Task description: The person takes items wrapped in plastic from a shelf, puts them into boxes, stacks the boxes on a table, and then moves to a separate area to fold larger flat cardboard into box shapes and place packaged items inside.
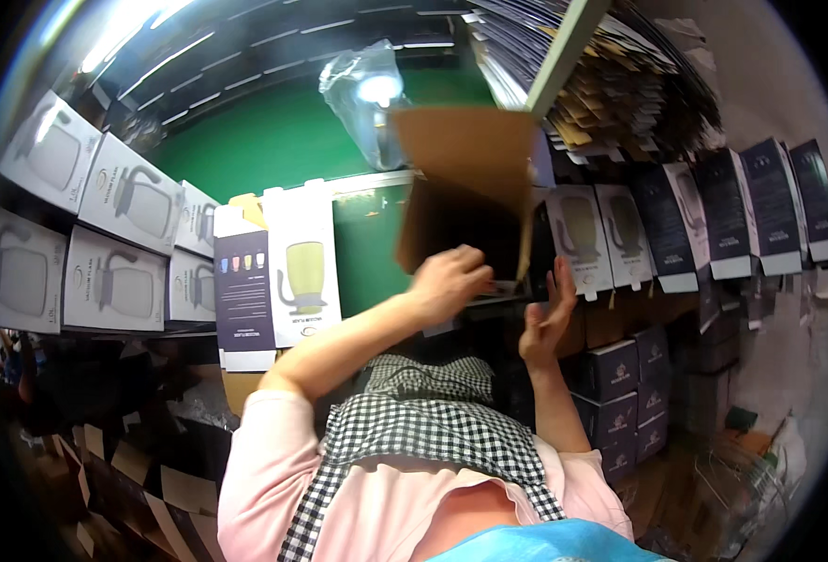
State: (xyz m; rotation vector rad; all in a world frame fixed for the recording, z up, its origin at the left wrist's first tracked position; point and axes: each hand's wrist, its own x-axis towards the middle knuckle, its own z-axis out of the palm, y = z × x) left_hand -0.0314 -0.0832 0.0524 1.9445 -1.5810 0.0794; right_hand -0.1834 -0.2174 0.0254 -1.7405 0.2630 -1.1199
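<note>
Gaping, the box [465, 178] sits just beyond the left hand [449, 283] and right hand [549, 317].

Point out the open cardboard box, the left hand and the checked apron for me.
Open cardboard box [465, 150]: head view, on its raised flap.
Left hand [446, 284]: head view, on the back of the hand.
Black-and-white checked apron [433, 428]: head view, on its cloth front.

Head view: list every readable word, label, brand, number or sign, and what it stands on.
I won't copy wording; here is where it stands.
White boxes, left: lettering beside gray pitcher pictures.
Flat carton: lettering below a green pitcher picture; its dark panel's small lines unreadable.
Dark cartons, right: lettering small, blurred.
Open brown carton: none visible.
</note>
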